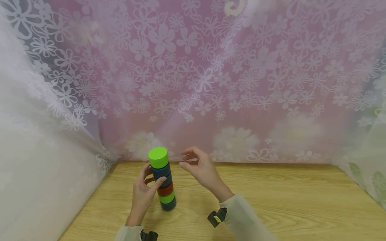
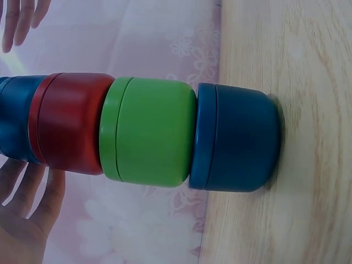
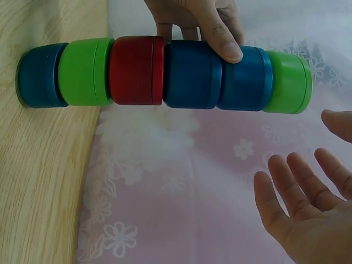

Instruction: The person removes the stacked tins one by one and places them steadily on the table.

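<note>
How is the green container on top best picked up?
The top green container is likely best gripped around its curved, exposed side, from the right: the left hand holds the blue containers beneath from the left.

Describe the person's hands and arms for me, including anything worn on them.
The left hand and right hand are bare, with no gloves or rings visible. Both arms wear plain, pale off-white sleeves: left sleeve, right sleeve. At each wrist sits a small black device, the left device and the right device; the right one shows a yellow mark.
</note>
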{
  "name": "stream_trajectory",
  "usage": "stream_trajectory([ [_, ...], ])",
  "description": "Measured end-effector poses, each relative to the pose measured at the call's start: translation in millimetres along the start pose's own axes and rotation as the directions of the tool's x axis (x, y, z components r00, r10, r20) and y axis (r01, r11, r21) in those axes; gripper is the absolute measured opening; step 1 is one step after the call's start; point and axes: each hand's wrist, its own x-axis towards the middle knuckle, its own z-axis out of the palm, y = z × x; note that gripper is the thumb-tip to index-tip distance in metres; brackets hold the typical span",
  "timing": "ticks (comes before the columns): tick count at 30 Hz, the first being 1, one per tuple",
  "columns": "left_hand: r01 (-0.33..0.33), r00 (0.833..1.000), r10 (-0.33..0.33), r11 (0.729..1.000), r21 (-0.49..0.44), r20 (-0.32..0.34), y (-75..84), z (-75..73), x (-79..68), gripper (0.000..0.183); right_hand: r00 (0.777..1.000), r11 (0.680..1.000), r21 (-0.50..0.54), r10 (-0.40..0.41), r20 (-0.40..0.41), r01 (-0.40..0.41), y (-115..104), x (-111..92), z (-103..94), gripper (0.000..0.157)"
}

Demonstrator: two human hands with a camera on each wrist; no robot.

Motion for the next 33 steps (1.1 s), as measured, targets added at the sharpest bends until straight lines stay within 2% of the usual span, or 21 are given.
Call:
stream_trajectory([
  [10,-0.011,1.000,0.011,1.000,0.007,-0.003,-0.8,0.2,-0.2,0.061,1.000,0.999,0.030,0.013,0.011,-0.014,-1,4,11.8,0.029],
  [22,-0.032,0.999,0.032,0.999,0.031,-0.009,-0.4,0.1,-0.3,0.061,0.999,1.000,0.014,0.021,0.049,-0.021,-4,10,24.1,0.040],
  [28,-0.032,0.999,0.032,0.999,0.040,-0.007,-0.5,0.1,-0.6,0.061,0.996,0.998,0.053,0.028,0.084,-0.032,-5,12,28.9,0.044],
  [33,-0.033,0.999,0.033,0.998,0.048,-0.001,-0.6,-0.2,-0.7,0.061,0.995,0.996,0.087,-0.006,0.098,-0.003,-6,15,33.4,0.046],
])
